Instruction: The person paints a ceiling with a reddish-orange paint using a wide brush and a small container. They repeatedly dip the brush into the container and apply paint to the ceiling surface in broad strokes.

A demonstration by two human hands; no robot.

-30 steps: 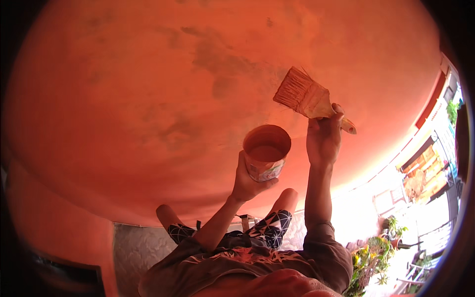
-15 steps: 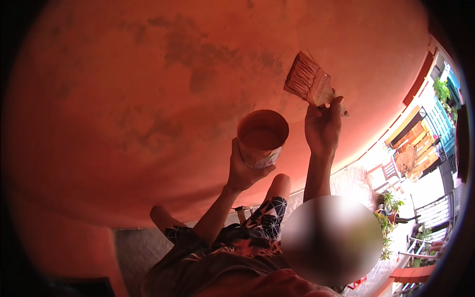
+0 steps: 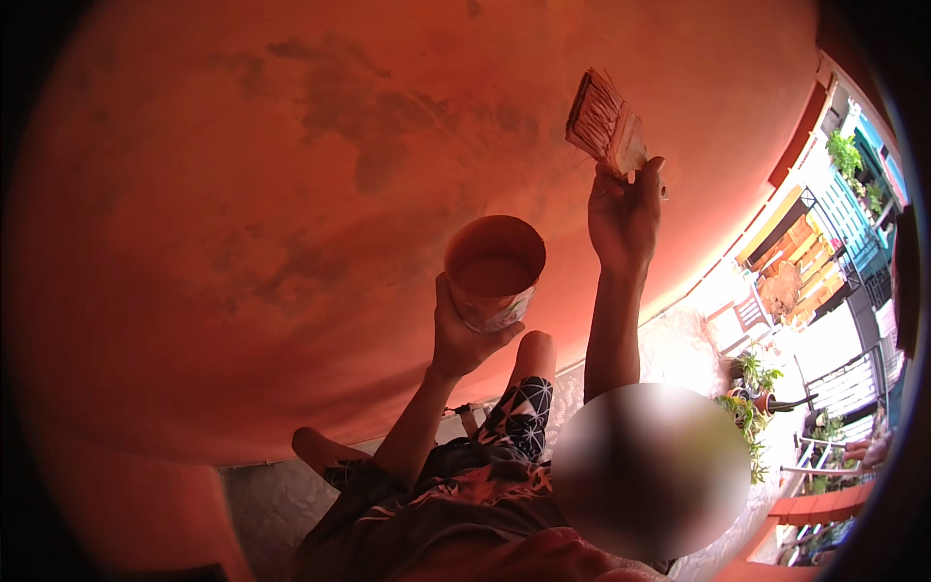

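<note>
The right hand (image 3: 624, 215) is closed around the handle of a wide paintbrush (image 3: 605, 124), bristles raised against the orange wall (image 3: 291, 194). The left hand (image 3: 464, 335) wraps the base of an open paint cup (image 3: 495, 270), held upright just below and left of the brush. Likely risk: the cup tips while attention follows the brush, spilling paint onto the patterned shorts (image 3: 504, 436) below; a loaded brush held high could also drip.

Hidden and blurred parts
Brush handle (image 3: 635, 170) buried in right hand (image 3: 624, 215); cup (image 3: 493, 274) base covered by left hand (image 3: 464, 335); a blurred round patch (image 3: 652, 468) hides the lower right forearm; far yard plants (image 3: 752, 388) too small to tell.
</note>
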